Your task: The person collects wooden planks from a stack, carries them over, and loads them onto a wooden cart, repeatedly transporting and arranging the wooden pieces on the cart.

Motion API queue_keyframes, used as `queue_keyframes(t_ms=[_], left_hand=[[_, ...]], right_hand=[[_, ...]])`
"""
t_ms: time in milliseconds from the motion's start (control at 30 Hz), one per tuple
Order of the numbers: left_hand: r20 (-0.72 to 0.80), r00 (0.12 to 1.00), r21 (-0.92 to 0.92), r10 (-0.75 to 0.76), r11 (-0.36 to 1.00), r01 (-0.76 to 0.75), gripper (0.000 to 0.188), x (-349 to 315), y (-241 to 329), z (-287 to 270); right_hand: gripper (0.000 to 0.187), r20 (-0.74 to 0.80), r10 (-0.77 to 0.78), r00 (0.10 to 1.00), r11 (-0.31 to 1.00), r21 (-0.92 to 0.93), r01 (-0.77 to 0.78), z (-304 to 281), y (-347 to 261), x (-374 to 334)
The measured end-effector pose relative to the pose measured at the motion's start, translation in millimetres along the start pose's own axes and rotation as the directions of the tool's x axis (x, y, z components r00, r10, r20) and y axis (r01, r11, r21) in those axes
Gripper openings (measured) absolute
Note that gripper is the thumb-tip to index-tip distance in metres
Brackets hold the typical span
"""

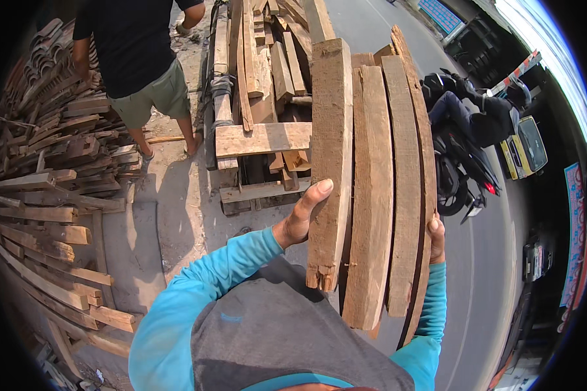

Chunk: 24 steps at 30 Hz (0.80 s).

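- Here's the left sleeve [166, 326]: turquoise, long, creased along the forearm, going all the way to the wrist!
- And the right sleeve [432, 319] matches, same bright turquoise.
- Shirt front [274, 339]: grey, faded-looking, with a small blue mark [231, 318].
- Collar [293, 379]: a curved turquoise band.
- Left hand [301, 218], right hand [436, 241]: both bare!

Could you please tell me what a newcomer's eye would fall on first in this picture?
Most likely the bundle of rough wooden beams, just right of centre, held between the left hand and the right hand. Next might come the large timber heap at the left, then the dark motorcycle on the road at the right.
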State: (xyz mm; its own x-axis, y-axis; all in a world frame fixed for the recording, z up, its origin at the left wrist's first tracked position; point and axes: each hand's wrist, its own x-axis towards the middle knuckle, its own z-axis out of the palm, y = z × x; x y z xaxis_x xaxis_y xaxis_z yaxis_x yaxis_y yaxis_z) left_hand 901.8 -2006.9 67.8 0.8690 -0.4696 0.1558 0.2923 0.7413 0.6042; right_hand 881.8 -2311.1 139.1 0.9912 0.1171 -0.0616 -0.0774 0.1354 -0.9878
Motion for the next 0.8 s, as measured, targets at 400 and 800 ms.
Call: queue_keyframes(t_ms=[400, 800], left_hand=[[-0.163, 0.976, 0.013, 0.146, 0.989, -0.146, 0.064, 106, 112, -84], [-0.548, 0.796, 0.778, 0.256, 0.506, 0.373, 0.107, 209, 181, -279]], right_hand=[[0.087, 0.171, 0.041, 0.984, 0.992, -0.124, -0.019, 59, -32, 214], [0.094, 0.263, 0.052, 0.963, 0.706, -0.692, 0.151, 106, -57, 402]])
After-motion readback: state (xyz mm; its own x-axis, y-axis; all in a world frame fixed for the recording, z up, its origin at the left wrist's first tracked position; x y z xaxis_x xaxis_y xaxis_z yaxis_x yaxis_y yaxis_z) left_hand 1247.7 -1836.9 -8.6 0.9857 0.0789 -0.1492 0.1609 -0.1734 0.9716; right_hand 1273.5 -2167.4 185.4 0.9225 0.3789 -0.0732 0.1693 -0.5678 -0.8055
